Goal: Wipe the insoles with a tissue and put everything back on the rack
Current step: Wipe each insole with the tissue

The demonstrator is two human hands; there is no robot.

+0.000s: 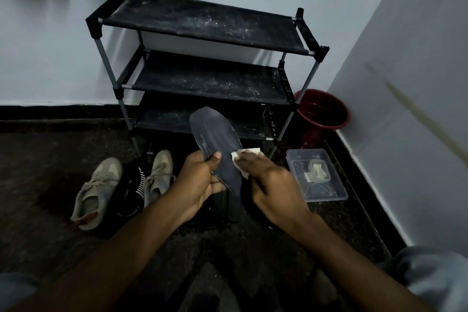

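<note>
Fingers [249,163] of the right hand [273,185] held the tissue [247,153] against the insole [215,134], left hand [200,182] gripping its heel, near the rack's [202,71] bottom front edge. Mid-wipe, I'd say; next stroke needs firm support.

Red bucket [323,111], clear, seemingly lidded box [328,191]
</note>
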